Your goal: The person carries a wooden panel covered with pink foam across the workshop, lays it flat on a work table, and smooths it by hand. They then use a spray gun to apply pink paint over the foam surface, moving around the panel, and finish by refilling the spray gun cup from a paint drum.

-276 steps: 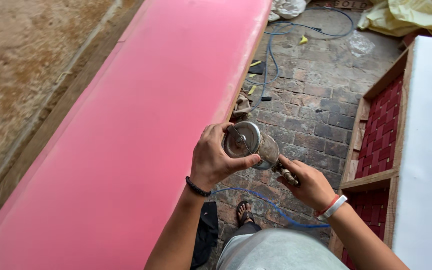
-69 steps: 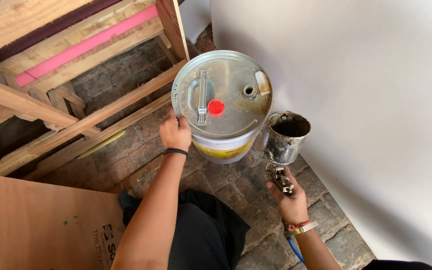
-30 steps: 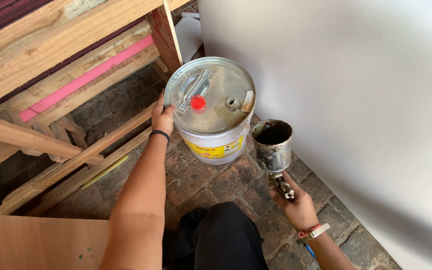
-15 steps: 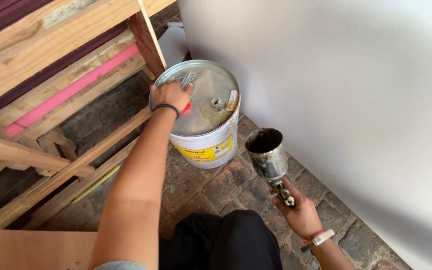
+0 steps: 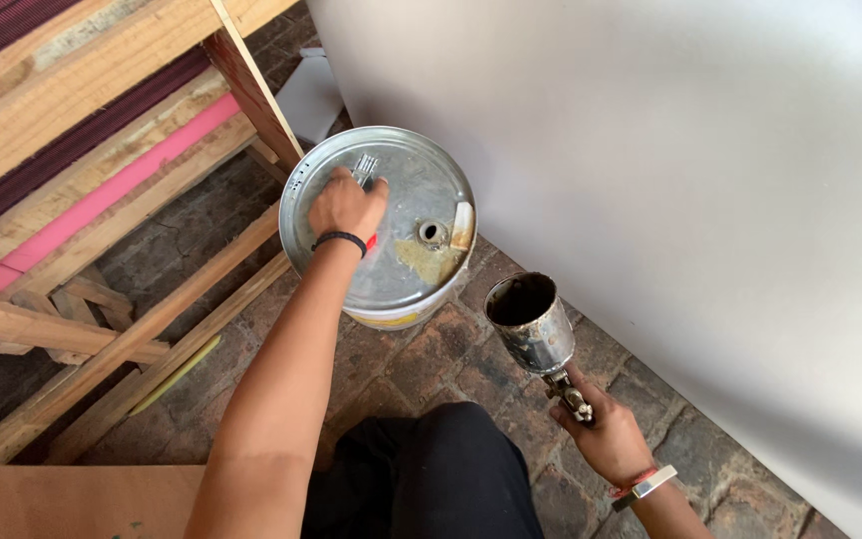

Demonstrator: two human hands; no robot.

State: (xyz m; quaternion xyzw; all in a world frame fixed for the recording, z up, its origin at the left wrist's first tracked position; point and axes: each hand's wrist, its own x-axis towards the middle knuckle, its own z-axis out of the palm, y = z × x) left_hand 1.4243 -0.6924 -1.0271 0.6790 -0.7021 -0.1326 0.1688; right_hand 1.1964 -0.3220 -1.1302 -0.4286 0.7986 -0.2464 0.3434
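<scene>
On brick floor (image 5: 421, 364), left hand (image 5: 346, 207) grips drum handle (image 5: 364, 168); right hand (image 5: 606, 431) clasps spray gun (image 5: 536, 334).

I am reaching my left arm out long and nearly straight, forearm bare, a dark band sitting at the wrist. My left hand (image 5: 347, 207) is lying knuckles up on the lid of the metal drum (image 5: 421, 289), near its far left edge, with the fingers curled down and closing around the lid's handle. My right arm is staying bent and low, to the near right of the drum and clear of it. My right hand (image 5: 606, 434) is gripping tight, fingers wrapped, thumb on top, wrist turned inward, a red and white band at the wrist.
</scene>
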